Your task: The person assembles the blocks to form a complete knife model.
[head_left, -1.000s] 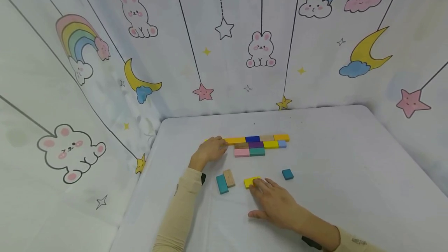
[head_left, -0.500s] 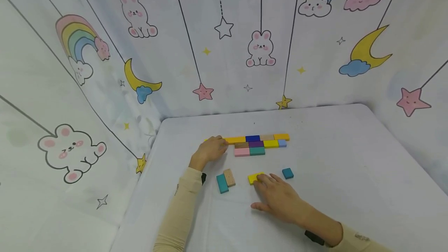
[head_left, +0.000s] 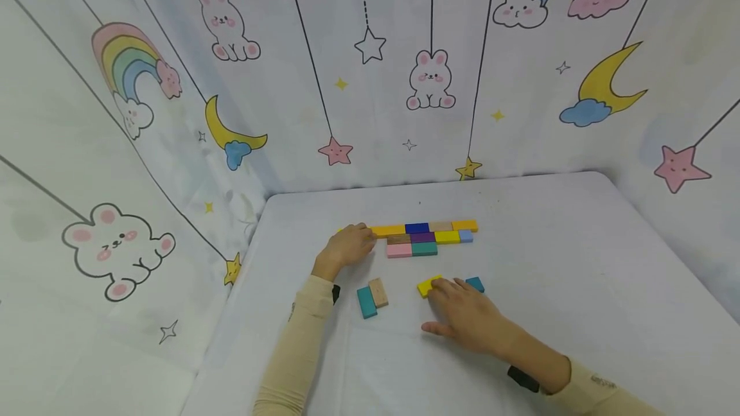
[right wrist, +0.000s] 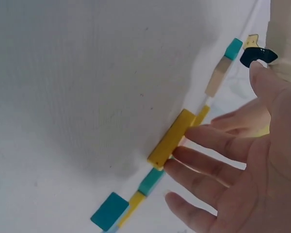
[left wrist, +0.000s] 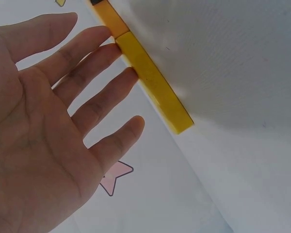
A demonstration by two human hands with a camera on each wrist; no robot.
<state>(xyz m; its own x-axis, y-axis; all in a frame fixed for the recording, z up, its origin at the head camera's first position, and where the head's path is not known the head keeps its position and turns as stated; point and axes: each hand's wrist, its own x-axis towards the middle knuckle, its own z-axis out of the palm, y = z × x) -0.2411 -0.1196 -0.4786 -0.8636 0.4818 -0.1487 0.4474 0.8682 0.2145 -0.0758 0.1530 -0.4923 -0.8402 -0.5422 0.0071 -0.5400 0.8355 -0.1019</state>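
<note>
My left hand rests at the left end of the back row of coloured wooden blocks. In the left wrist view its relaxed fingertips touch the side of a long yellow block, which lies end to end with an orange block. My right hand is over the tabletop nearer to me. Its extended fingers touch a separate yellow block lying flat, with the thumb held away from it. Just beyond those fingers sits a small teal-blue block, partly covered by the hand in the head view.
Behind the right hand, three rows of blocks lie together, with a blue block, a purple block and a pink block among them. A teal block and a beige block touch between the arms. A patterned curtain surrounds the white table.
My right hand has slid the yellow block away from me and to the right, closer to the small teal-blue block. The left hand has stayed in place.
</note>
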